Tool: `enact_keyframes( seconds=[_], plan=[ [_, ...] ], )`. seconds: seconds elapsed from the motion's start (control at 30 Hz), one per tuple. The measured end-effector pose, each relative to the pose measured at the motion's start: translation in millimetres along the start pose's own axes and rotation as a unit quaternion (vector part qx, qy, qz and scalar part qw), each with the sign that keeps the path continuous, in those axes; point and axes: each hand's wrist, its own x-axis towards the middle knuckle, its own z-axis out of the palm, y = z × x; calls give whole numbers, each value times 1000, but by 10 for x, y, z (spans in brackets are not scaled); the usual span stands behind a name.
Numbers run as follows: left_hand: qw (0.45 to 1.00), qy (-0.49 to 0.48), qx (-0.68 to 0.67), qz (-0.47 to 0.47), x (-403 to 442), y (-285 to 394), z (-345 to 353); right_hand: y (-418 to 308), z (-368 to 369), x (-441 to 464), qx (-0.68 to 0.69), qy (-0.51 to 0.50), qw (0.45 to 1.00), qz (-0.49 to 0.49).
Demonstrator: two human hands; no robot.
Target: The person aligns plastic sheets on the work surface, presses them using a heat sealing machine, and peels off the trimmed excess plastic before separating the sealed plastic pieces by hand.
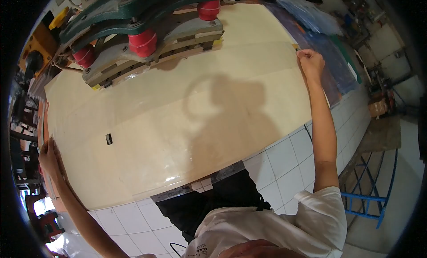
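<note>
A large cream-coloured sheet (147, 106) spreads across the work surface, with a slight gloss along its near edge. At its left edge, my left hand (48, 158) is closed, fingers pinching the border. Far to the right, my right hand (312, 64) is closed in a pinch on the sheet's opposite edge, near its upper corner. Whether a thin clear film lies over the sheet, I cannot tell. A small black piece (109, 139) rests on the sheet's left part. My shadow falls across the middle and right.
Over the sheet's far side stands a press with a green frame (164, 15), red cylinders (143, 42) and a grey metal plate (178, 37). Clear plastic sheeting (307, 18) lies at the far right. A blue metal frame (367, 200) stands on the floor at right.
</note>
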Motion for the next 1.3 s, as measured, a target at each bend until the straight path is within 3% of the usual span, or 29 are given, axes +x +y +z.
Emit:
enact_keyframes(
  seconds=[0.43, 0.57, 0.67, 0.7, 0.83, 0.93, 1.3],
  plan=[
    [999, 8, -20, 27, -91, 154, -35, 94, 47, 37, -28, 20, 999, -25],
    [999, 7, -25, 45, -53, 111, 12, 204, 87, 102, -101, 46, 990, -85],
    [990, -23, -137, 14, -191, 233, 47, 271, 69, 138, -112, 41, 982, -147],
    [996, 24, -79, 27, -454, 702, -145, 265, 74, 156, -111, 36, 986, -123],
    [998, 46, 22, 37, -295, 400, -59, 199, -16, 134, -111, -8, 989, -98],
    [998, 48, 42, -28, -336, 549, -93, 209, 28, 144, -102, -18, 991, -82],
    [995, 44, 50, -70, -371, 650, -79, 429, 90, 259, -110, -21, 987, -115]
  ],
)
